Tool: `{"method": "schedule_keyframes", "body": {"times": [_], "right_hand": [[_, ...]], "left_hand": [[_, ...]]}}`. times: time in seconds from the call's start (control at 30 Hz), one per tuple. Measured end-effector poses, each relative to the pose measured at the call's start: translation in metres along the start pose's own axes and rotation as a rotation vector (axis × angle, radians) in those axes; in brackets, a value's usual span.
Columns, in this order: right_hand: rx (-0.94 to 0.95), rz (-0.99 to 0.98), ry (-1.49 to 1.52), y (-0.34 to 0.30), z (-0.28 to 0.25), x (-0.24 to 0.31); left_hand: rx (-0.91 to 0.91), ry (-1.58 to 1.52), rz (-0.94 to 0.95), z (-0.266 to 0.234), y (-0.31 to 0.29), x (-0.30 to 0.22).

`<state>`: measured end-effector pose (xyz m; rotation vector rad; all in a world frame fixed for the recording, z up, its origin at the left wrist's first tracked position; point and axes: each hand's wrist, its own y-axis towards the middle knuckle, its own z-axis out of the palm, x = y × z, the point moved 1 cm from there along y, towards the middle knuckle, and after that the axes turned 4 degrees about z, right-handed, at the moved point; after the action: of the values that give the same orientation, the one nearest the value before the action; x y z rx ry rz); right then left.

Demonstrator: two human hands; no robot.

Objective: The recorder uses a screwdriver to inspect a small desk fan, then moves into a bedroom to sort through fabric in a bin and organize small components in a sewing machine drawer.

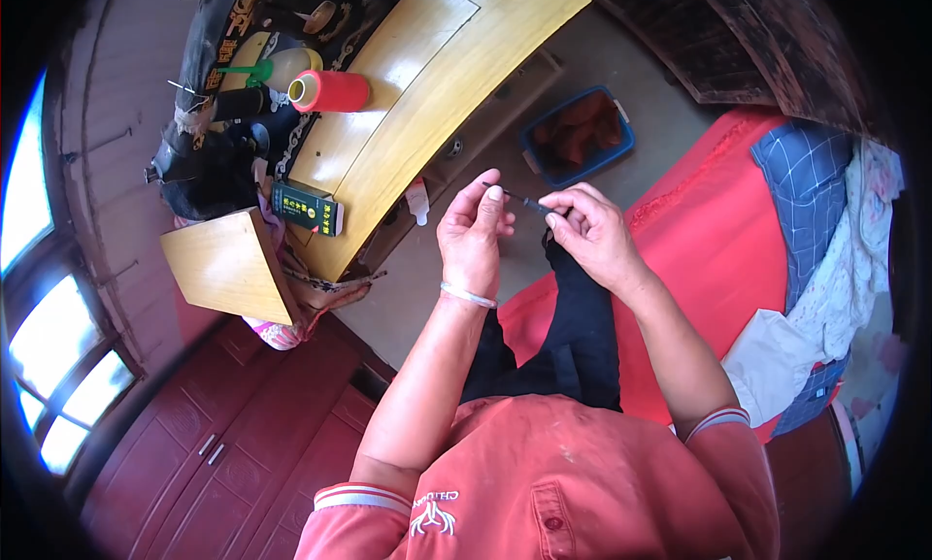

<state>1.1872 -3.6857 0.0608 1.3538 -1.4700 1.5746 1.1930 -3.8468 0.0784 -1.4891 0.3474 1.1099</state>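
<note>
We count one red thread spool (330, 91) on the bench (427, 94), one dark box (307, 208) at the bench's near edge, one blue basket (577, 136) on the floor beyond it, and two hands.

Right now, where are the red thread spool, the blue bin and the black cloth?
red thread spool (335, 91), head view, middle of its side
blue bin (544, 168), head view, near rim
black cloth (581, 327), head view, its middle

We look down from a single head-worn fisheye camera, close above our own raised left hand (473, 238) and right hand (589, 232), with the curved pale wooden tabletop (437, 84) ahead and the frame's rim bending edges.
</note>
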Motion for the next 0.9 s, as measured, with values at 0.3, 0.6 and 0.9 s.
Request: {"method": "schedule_keyframes", "body": {"times": [0.3, 0.6, 0.9], "right_hand": [[0.014, 0.082, 0.128, -0.022, -0.007, -0.006], [0.042, 0.058, 0.079, -0.023, -0.004, -0.006], [0.005, 0.109, -0.074, -0.017, 0.008, 0.006]], "left_hand": [[0.059, -0.007, -0.045, -0.001, -0.005, 0.000], [0.132, -0.071, -0.077, -0.013, -0.003, 0.006], [0.064, 0.252, 0.053, -0.026, -0.002, -0.002]]}}
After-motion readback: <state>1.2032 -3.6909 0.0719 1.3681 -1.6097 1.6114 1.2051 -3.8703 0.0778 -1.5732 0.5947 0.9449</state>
